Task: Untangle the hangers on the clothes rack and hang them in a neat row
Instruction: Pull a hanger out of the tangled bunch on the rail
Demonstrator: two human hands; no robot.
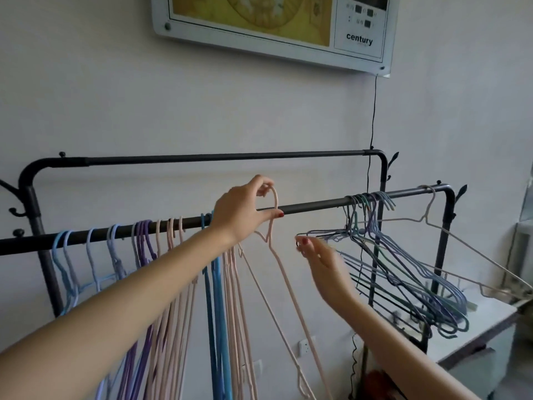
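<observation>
1. Holding a pink hanger (284,272) by its hook, the left hand (242,215) sits at frame centre; thumb and fingers pinch the hook's curve, which stands just above the front rail (311,205) and is not yet over it.
2. That hanger's long axis runs down and to the right from the grip, its body trailing toward the lower centre of the frame, so the hook must drop straight onto the bare rail directly below the fingers.
3. Sorted hangers (173,246) already hang in a row along the rail at centre left: pale blue, purple, pink, then deeper blue, the nearest ones just beside the left wrist.
4. At mid-right, the right hand (318,255) reaches toward the tangled cluster (409,269) of blue, grey and green hangers; its fingertips appear to pinch the tip of one dark hanger, though motion blur makes the contact hard to confirm.
5. This cluster hangs bunched from the rail's right end, arms splayed and crossing, with one pale hanger (450,235) lying outermost at far right.
6. Judged from this, the left hand is nearer the open stretch of rail and will seat the pink hanger next to the row; the right hand is nearer the tangle and is placed to draw out the next one.
7. Behind the front rail stands a higher back rail (225,158) carrying nothing, and a wall panel (357,39) with a cord fills the upper frame
</observation>
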